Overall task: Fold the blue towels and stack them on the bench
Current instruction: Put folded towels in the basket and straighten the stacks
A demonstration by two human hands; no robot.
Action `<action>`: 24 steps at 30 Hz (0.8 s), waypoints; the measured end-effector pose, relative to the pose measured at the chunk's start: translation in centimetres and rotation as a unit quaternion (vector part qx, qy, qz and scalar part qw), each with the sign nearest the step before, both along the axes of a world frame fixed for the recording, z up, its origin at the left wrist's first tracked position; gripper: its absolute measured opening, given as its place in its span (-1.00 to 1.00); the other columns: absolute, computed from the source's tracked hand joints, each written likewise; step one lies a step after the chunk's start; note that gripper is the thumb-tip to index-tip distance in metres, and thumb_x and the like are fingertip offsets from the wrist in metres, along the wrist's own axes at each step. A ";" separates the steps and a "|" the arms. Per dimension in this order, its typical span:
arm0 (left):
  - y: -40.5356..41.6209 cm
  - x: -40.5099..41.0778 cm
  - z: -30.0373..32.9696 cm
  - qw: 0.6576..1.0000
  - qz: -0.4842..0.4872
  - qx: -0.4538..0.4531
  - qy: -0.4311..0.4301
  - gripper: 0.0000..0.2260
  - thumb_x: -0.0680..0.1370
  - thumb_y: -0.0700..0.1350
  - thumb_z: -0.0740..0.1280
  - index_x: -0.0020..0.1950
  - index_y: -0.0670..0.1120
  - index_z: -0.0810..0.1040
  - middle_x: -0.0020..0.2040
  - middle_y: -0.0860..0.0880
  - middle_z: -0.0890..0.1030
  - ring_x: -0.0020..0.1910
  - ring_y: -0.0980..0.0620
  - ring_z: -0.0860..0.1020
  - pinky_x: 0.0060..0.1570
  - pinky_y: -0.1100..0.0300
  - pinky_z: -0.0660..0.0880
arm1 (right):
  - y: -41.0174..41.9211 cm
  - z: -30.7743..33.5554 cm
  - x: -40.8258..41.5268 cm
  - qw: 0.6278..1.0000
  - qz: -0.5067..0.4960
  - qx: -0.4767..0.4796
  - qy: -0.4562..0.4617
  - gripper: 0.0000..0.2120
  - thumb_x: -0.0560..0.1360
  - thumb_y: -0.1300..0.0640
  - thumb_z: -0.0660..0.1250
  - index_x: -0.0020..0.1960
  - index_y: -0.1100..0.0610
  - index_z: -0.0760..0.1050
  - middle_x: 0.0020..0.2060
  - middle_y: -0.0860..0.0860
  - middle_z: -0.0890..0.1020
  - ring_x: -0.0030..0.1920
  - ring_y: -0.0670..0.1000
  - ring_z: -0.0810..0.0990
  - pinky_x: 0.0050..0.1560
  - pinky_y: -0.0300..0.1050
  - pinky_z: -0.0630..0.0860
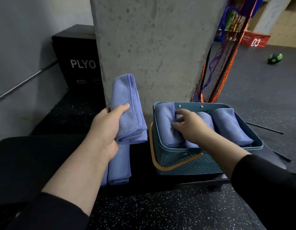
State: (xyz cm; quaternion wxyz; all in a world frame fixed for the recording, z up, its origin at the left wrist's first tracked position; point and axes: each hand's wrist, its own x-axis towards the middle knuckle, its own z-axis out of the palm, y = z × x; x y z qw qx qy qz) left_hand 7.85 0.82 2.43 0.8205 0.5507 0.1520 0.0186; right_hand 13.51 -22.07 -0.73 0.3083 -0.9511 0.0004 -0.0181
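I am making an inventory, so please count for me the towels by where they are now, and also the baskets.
Folded towel held in the left hand: 1
Folded towels on the bench: 2
Rolled towels in the basket: 3; the right hand is on the left roll
Baskets: 1
Total: 7

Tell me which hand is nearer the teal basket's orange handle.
Right. The right hand reaches into the teal basket, directly above its orange handle; the left hand grips a folded towel off to the basket's left.

Left forearm (81,165) hides part of towel stack (119,166).
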 end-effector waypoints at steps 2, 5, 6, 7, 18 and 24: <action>-0.7 0.0 -0.1 1.000 -0.009 0.003 -0.001 -0.81 0.57 -0.13 0.43 0.16 -0.14 0.63 0.02 -0.13 0.73 -0.05 -0.09 0.72 -0.06 0.04 0.66 | 0.0 -0.3 -0.1 0.999 0.001 -0.041 0.000 -0.66 0.51 0.06 0.41 0.27 0.09 0.54 0.01 0.03 0.69 0.07 0.10 0.62 0.04 -0.07 0.49; -1.9 0.1 0.0 1.000 -0.022 0.015 -0.014 -0.80 0.57 -0.17 0.41 0.17 -0.17 0.62 0.06 -0.18 0.72 0.05 -0.16 0.70 0.09 -0.09 0.61 | -0.6 1.1 -0.2 0.996 -0.050 -0.004 -0.077 -0.60 0.53 -0.06 0.39 0.32 0.05 0.53 0.05 -0.01 0.65 0.08 0.08 0.62 0.06 -0.10 0.47; -2.3 0.2 0.1 0.999 -0.028 0.020 -0.026 -0.79 0.56 -0.18 0.41 0.19 -0.17 0.62 0.06 -0.18 0.71 0.06 -0.17 0.69 0.10 -0.10 0.61 | -0.7 1.9 -0.6 0.992 -0.054 0.043 -0.107 -0.63 0.54 -0.11 0.37 0.27 0.05 0.57 0.01 -0.04 0.67 0.05 0.06 0.64 0.09 -0.07 0.51; -2.7 0.4 0.1 0.998 -0.036 0.024 -0.042 -0.78 0.56 -0.19 0.41 0.20 -0.17 0.60 0.05 -0.17 0.72 0.07 -0.16 0.69 0.09 -0.07 0.61 | -0.7 2.8 -1.1 0.986 -0.042 0.120 -0.112 -0.65 0.55 -0.18 0.33 0.18 0.03 0.60 -0.02 -0.06 0.69 0.02 0.04 0.67 0.13 0.01 0.56; -8.9 -0.2 0.3 0.959 -0.198 0.172 -0.107 -0.74 0.47 -0.10 0.31 0.14 -0.02 0.64 0.04 -0.09 0.72 0.08 -0.12 0.68 0.18 -0.16 0.58 | -2.7 6.2 -4.5 0.880 0.018 0.462 0.107 -0.76 0.57 0.13 0.39 0.19 0.20 0.61 0.03 0.12 0.71 -0.07 0.12 0.68 -0.04 0.00 0.64; -7.6 0.6 -0.3 0.954 -0.110 0.258 -0.109 -0.62 0.62 -0.18 0.30 0.42 0.06 0.48 -0.19 0.04 0.62 -0.14 0.01 0.64 -0.03 -0.04 0.66 | -5.2 4.9 -1.8 0.933 -0.071 0.348 0.057 -0.85 0.54 0.22 0.39 0.09 0.15 0.65 -0.03 0.16 0.73 0.01 0.15 0.70 0.20 0.29 0.55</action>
